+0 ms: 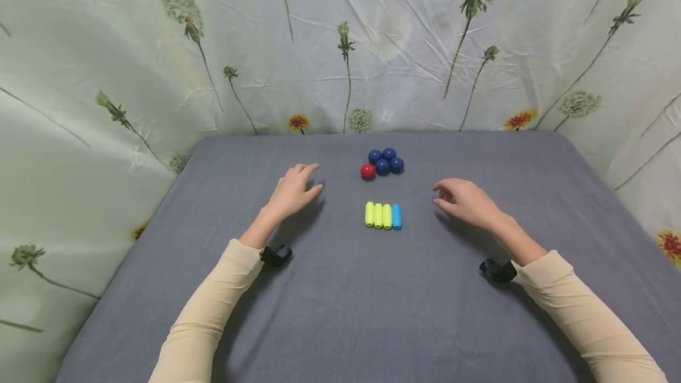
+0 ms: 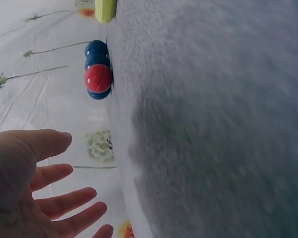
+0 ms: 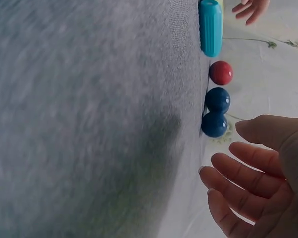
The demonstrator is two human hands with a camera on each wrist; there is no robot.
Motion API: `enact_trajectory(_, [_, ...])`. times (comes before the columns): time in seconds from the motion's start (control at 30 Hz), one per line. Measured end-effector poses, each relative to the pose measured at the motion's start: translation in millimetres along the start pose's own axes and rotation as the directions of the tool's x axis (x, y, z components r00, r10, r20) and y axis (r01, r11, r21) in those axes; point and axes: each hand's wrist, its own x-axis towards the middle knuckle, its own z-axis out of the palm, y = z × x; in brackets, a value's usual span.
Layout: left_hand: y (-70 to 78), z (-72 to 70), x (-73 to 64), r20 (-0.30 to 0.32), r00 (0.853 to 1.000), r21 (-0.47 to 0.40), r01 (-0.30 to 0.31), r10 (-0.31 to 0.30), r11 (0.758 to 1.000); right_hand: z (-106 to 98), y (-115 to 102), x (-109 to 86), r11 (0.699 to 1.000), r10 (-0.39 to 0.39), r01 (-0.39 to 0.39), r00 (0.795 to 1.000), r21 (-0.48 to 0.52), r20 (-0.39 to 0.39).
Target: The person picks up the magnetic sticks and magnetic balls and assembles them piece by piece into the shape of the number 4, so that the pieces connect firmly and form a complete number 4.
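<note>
Several dark blue balls [image 1: 389,154] and one red ball [image 1: 367,171] sit clustered toward the back of the grey table. In front of them, 3 yellow-green ridged cylinders [image 1: 378,216] and a blue one [image 1: 396,216] lie side by side in a row. Left of both groups my left hand [image 1: 294,191] hovers over the cloth, fingers relaxed and holding nothing. On the opposite side, my right hand [image 1: 465,201] is held with loosely bent fingers, likewise holding nothing. The right wrist view shows the blue cylinder [image 3: 210,29] and balls beyond its thumb.
A grey cloth [image 1: 340,312] covers the table. Behind and at the sides hangs a pale curtain [image 1: 298,75] printed with dandelions and flowers. Each wrist carries a black strap [image 1: 276,255], and both arms have cream sleeves [image 1: 207,312].
</note>
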Motion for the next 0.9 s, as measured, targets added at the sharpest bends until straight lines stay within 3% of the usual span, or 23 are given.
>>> enact_trajectory(0.9, [35.8, 34.2, 41.7, 0.07, 0.996, -0.121, -0.052, 0.061, 0.991, 20.4, -23.7, 21.0, 0.974, -0.015, -0.012, 0.993, 0.225, 0.119])
